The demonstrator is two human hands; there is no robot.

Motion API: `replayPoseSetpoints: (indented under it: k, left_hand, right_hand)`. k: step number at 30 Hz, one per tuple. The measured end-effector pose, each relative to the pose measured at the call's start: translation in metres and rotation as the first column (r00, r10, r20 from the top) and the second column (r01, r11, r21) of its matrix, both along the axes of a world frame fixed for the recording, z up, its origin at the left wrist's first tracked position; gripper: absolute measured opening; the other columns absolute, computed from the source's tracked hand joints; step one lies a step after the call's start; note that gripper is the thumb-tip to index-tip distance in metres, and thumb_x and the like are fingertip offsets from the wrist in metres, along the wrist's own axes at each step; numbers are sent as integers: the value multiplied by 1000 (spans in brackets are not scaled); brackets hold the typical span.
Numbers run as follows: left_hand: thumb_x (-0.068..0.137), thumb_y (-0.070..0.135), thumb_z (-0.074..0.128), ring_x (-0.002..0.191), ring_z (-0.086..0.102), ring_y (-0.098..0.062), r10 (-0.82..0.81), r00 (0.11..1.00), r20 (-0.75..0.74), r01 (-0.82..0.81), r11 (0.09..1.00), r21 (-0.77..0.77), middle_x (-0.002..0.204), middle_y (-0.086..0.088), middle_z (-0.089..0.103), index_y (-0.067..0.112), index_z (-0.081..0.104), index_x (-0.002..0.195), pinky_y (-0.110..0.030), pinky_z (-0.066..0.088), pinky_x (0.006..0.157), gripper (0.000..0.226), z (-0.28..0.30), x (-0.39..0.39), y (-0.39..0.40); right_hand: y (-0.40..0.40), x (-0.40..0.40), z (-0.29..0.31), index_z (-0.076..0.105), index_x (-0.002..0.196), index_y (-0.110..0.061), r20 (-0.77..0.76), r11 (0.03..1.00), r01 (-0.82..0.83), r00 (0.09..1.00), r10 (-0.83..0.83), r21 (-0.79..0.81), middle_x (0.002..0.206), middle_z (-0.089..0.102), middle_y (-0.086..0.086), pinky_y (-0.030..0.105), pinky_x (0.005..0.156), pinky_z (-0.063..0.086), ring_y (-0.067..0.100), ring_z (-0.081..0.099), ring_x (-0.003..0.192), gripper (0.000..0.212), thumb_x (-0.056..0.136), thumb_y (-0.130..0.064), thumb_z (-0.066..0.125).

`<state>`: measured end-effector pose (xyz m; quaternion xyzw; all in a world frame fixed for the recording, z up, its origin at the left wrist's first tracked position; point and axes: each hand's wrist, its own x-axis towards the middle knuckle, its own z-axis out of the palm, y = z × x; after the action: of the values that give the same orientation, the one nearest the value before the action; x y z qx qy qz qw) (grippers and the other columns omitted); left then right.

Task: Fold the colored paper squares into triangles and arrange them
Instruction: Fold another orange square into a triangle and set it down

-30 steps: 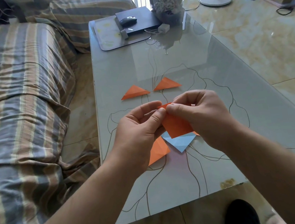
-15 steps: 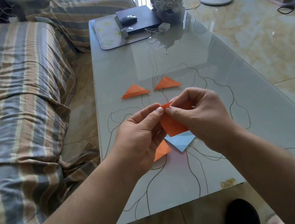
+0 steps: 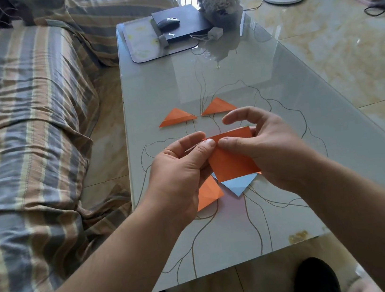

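From the head camera, I hold an orange paper square (image 3: 234, 158) just above the glass surface (image 3: 280, 108), between both hands. Its top edge is turned over into a narrow band, and the flat lower part hangs down toward me, matte orange with a crisp corner at the bottom right. My left hand (image 3: 180, 172) pinches the paper's upper left corner between thumb and curled index finger. My right hand (image 3: 268, 150) presses its thumb onto the same corner, thumb tip to thumb tip; its index finger arches free above the fold, and the other fingers (image 3: 253, 130) curl behind the paper's right end.

Beneath the held sheet, a light blue folded triangle (image 3: 239, 185) lies on the surface with its point toward me, and an orange folded piece (image 3: 208, 193) lies just beside it on the left, partly under my left hand. Farther from me, two orange triangles sit side by side, apart from each other: the left one (image 3: 176, 118) and the right one (image 3: 218, 106), both pointing away. A computer mouse (image 3: 168, 22) rests on a black laptop (image 3: 184, 23) at the far end.
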<state>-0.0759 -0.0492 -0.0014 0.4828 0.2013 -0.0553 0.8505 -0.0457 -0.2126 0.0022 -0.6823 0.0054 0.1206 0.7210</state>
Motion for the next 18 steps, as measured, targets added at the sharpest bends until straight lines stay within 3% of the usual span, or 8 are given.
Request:
replayPoseSetpoints:
  k: [8, 13, 18]
  left_hand:
    - [86, 2, 74, 87, 78, -26, -6, 1000, -14, 6, 1000, -20, 108, -22, 76, 8, 67, 114, -33, 63, 77, 30, 1, 0, 1]
    - [91, 2, 71, 85, 77, -25, -36, 999, 5, 36, 999, 0, 100, -19, 77, 7, 67, 114, -33, 63, 76, 24, 1, 0, 1]
    - [98, 4, 63, 76, 74, -22, -54, 995, 82, 46, 995, 91, 85, -13, 75, 9, 68, 105, -31, 62, 72, 10, 1, -2, 2]
  right_hand:
    - [2, -1, 1, 73, 106, -26, -25, 1000, 22, 999, -22, 6, 94, 74, 15, 41, 69, 61, 31, 77, 81, 49, 61, -30, 91]
    - [2, 0, 0, 74, 106, -24, -37, 999, 37, 999, -37, -5, 93, 74, 14, 39, 67, 61, 30, 77, 79, 36, 75, -15, 90]
    - [2, 1, -1, 76, 100, -26, -68, 1000, 26, 997, -25, 12, 99, 73, 18, 41, 69, 60, 33, 77, 80, 31, 77, -12, 90]
